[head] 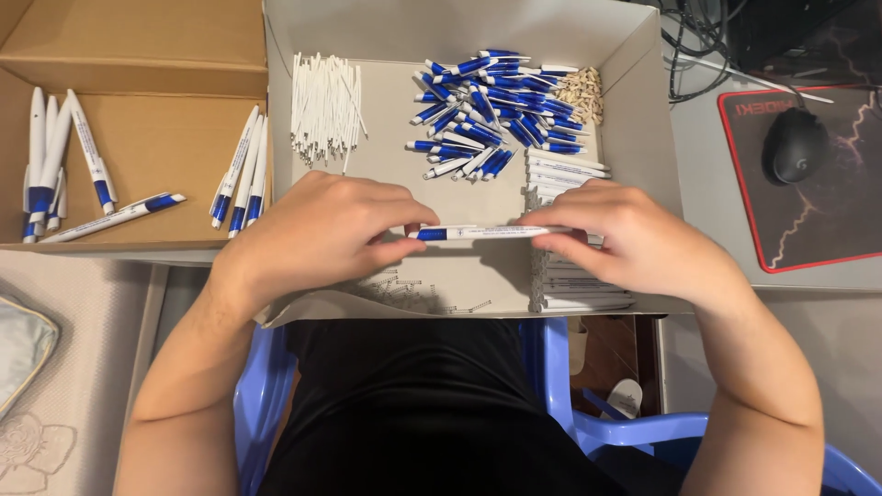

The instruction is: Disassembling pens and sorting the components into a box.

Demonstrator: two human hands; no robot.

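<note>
A grey counter (808,303) carries two open cardboard boxes side by side, with a red-edged mouse mat (827,211) and a black mouse (796,145) at the right. The brown box (138,37) on the left holds finished blue-and-white pens (241,174) in loose groups. The grey box (643,110) in the centre is the work tray; the person sits before it on a blue chair (560,386). Inside it, from left to right along the far side, lie a bundle of white refills (324,108), a heap of blue pen parts (491,110) and a small pile of springs (582,92). A stack of white barrels (565,174) lies along the right wall. The left hand (317,234) and right hand (634,239) hold one pen (487,232) level between them, above the tray's near half. Each grip is closed on the pen: left fingertips pinch the blue end, right fingertips pinch the white end.
</note>
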